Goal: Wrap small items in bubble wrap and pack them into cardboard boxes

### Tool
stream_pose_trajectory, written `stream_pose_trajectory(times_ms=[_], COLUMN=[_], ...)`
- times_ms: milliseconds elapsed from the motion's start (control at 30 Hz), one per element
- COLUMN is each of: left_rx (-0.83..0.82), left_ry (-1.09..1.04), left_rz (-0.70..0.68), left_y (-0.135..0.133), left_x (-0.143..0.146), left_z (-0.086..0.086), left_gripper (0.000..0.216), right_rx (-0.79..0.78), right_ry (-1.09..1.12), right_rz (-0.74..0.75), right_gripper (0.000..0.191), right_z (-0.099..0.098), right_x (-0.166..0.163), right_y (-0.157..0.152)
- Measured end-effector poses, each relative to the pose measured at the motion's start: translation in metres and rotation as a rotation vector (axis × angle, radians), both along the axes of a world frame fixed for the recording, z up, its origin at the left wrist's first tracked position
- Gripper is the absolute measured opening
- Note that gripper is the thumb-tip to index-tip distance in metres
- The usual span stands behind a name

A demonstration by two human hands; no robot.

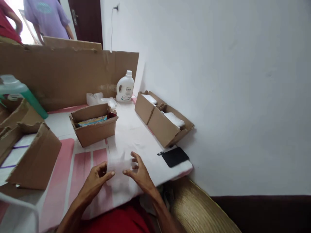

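1. Head view: our left hand [98,176] and right hand [138,173] pinch a clear bag [119,168] between them, fingers partly curled, just above the desk [136,136].
2. Beyond the hands sits an open box [93,124]; right of the right hand lies a black pouch [175,156].

Soft, dim light; doorway glare; hands perhaps motion-blurred.
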State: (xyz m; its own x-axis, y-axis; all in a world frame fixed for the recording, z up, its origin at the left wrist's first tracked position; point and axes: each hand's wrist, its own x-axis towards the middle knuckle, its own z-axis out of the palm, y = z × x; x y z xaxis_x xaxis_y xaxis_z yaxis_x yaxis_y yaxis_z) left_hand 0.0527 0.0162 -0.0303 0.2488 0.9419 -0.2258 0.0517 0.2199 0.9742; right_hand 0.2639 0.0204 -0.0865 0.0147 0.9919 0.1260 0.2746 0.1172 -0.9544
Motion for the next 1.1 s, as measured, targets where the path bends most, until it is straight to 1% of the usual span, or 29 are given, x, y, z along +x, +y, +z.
stream_pose_trajectory(times_ms=[33, 67, 100, 133, 167, 233, 300, 333, 400, 467, 533, 600, 633, 700, 800, 900, 967, 1000, 1033, 1067, 1100], left_rx=[0.003, 0.018, 0.045, 0.085, 0.135, 0.262, 0.399, 0.457, 0.517, 0.51, 0.482, 0.458, 0.44, 0.398, 0.331, 0.303, 0.342, 0.388, 0.463, 0.552, 0.649], left_ry=[-0.044, -0.063, -0.062, -0.043, -0.011, 0.055, 0.124, 0.183, 0.446, 0.77, 0.981, 1.068, 1.112, 1.202, 1.309, 1.353, 1.347, 1.325, 1.278, 1.214, 1.118], left_rz=[-0.022, -0.01, 0.024, 0.075, 0.138, 0.286, 0.426, 0.49, 0.55, 0.513, 0.42, 0.343, 0.31, 0.263, 0.231, 0.227, 0.223, 0.234, 0.286, 0.385, 0.521], left_y=[0.002, 0.005, 0.011, 0.019, 0.03, 0.057, 0.09, 0.107, 0.137, 0.158, 0.171, 0.177, 0.179, 0.183, 0.191, 0.192, 0.185, 0.178, 0.169, 0.158, 0.147], left_x=[-0.004, -0.009, -0.015, -0.022, -0.029, -0.043, -0.059, -0.066, -0.08, -0.091, -0.097, -0.099, -0.098, -0.094, -0.086, -0.084, -0.088, -0.092, -0.096, -0.1, -0.103], left_z=[0.012, 0.024, 0.036, 0.048, 0.059, 0.08, 0.097, 0.103, 0.111, 0.113, 0.11, 0.107, 0.105, 0.104, 0.107, 0.114, 0.118, 0.118, 0.116, 0.111, 0.101], left_gripper=[0.043, 0.042, 0.043, 0.043, 0.044, 0.047, 0.054, 0.058, 0.06, 0.053, 0.036, 0.022, 0.019, 0.021, 0.026, 0.032, 0.032, 0.029, 0.027, 0.029, 0.035], right_rx=[-0.036, -0.063, -0.075, -0.067, -0.04, 0.05, 0.142, 0.17, 0.178, 0.15, 0.126, 0.098, 0.077, 0.035, 0.007, 0.033, 0.08, 0.121, 0.175, 0.232, 0.281], right_ry=[0.081, 0.155, 0.217, 0.265, 0.297, 0.323, 0.307, 0.269, 0.058, -0.23, -0.451, -0.577, -0.642, -0.765, -0.894, -0.958, -0.964, -0.945, -0.892, -0.795, -0.659], right_rz=[0.106, 0.195, 0.253, 0.275, 0.274, 0.266, 0.275, 0.277, 0.28, 0.294, 0.322, 0.364, 0.38, 0.399, 0.405, 0.362, 0.302, 0.262, 0.207, 0.13, 0.039], right_gripper=[0.059, 0.049, 0.037, 0.028, 0.023, 0.02, 0.021, 0.021, 0.016, 0.012, 0.011, 0.015, 0.017, 0.018, 0.018, 0.021, 0.025, 0.025, 0.023, 0.02, 0.022], right_z=[0.012, 0.027, 0.043, 0.06, 0.078, 0.112, 0.14, 0.151, 0.164, 0.168, 0.166, 0.163, 0.162, 0.161, 0.166, 0.176, 0.182, 0.183, 0.182, 0.178, 0.17], right_x=[-0.001, -0.004, -0.009, -0.016, -0.024, -0.043, -0.064, -0.074, -0.091, -0.104, -0.112, -0.116, -0.117, -0.121, -0.132, -0.143, -0.14, -0.133, -0.123, -0.11, -0.096], right_y=[0.006, 0.014, 0.024, 0.036, 0.049, 0.082, 0.121, 0.141, 0.179, 0.209, 0.229, 0.24, 0.243, 0.247, 0.246, 0.237, 0.228, 0.223, 0.218, 0.214, 0.21])
